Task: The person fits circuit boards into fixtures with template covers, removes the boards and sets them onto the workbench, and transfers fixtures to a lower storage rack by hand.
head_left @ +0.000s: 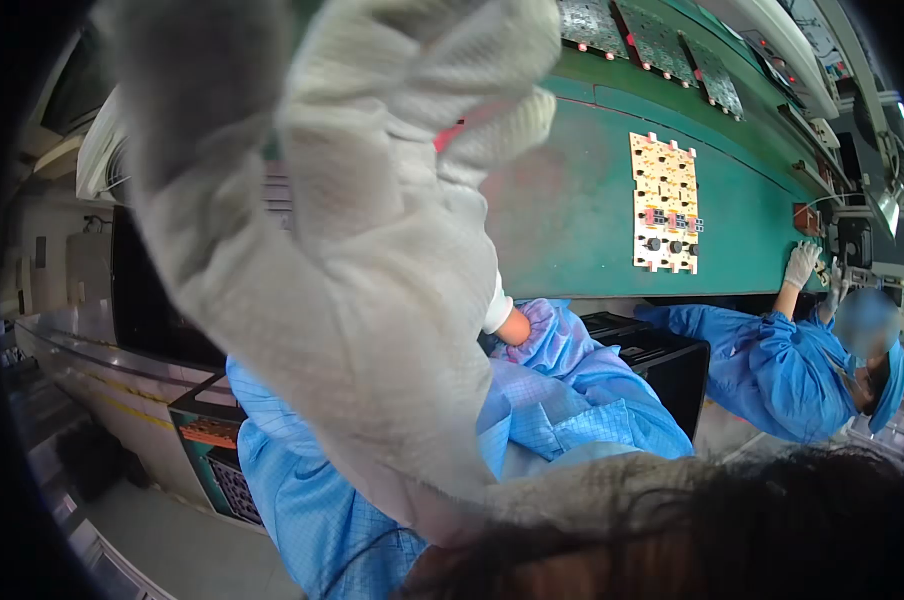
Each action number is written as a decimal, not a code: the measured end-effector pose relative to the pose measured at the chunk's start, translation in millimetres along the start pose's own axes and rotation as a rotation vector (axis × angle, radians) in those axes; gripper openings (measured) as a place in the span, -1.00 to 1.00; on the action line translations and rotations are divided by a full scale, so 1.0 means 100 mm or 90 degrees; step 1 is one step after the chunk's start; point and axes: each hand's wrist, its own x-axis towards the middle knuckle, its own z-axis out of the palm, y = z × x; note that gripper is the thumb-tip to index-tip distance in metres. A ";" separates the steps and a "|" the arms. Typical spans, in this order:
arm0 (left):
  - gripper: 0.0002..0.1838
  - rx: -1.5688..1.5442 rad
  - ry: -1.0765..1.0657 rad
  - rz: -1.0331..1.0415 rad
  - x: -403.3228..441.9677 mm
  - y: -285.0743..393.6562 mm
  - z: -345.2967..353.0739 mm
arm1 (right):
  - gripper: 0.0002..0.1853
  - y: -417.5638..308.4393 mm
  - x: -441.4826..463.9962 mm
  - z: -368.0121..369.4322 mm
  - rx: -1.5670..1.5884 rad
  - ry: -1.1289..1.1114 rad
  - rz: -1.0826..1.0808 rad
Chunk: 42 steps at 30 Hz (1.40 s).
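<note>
My left hand (372,210), in a pale knitted glove, fills the left and middle of the head view, very close to the camera and partly blurred. Its thumb stands apart from the bent fingers, and I see nothing held in it. A small patch of red shows between the fingers; I cannot make out what it is. My right hand is mostly hidden behind the left; only its white glove cuff (498,307) and bare wrist show beyond a blue sleeve. To the right, on the green mat, lies a yellowish panel of circuit boards (664,200) with black components.
Several dark metal plates (657,45) line the back of the green bench (572,230). At the right, a co-worker in blue (782,370) has gloved hands (801,264) near the bench edge. A black crate (662,365) stands beside my lap, and a lamp (887,212) hangs far right.
</note>
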 end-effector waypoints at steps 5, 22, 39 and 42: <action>-0.72 0.012 -0.033 0.012 0.06 -0.02 0.02 | -0.63 -0.04 0.02 -0.09 -0.063 -0.042 0.021; -0.76 0.068 -0.088 0.072 0.09 -0.09 0.02 | -0.61 0.40 -0.12 0.26 0.082 0.055 -0.110; -0.74 0.094 -0.003 0.172 -0.06 -0.09 -0.28 | -0.65 0.12 -0.04 0.12 0.090 0.095 -0.076; -0.73 0.100 -0.013 0.177 -0.04 -0.11 -0.28 | -0.65 0.09 -0.03 0.08 0.086 0.112 -0.077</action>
